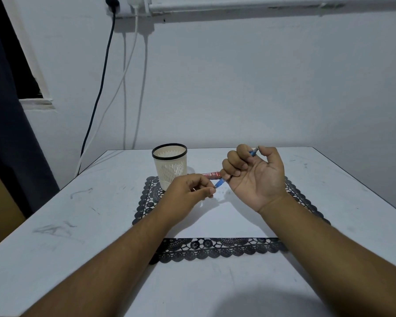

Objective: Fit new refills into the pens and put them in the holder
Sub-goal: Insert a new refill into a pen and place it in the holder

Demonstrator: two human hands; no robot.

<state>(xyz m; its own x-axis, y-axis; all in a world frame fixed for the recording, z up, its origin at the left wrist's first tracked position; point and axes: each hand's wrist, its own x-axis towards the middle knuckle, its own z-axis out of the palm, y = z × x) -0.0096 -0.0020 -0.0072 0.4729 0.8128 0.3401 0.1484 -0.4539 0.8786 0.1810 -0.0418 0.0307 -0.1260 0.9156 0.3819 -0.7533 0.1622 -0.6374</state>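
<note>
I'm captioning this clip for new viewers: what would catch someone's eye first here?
Two bare forearms reach to mid-table, where the right hand grips a blue pen and the left hand pinches its near tip. Just behind them, a cream slotted holder with a black rim stands on the far left corner of a black lace mat.

A plain pale grey painted wall (249, 88) is filling the background. A white socket strip (133, 6) is sitting high on it, with a black cable (103, 72) and white cables (144, 88) hanging down behind the scuffed white flat-topped desk (55, 236). A dark curtain (2, 110) is hanging at the left.
</note>
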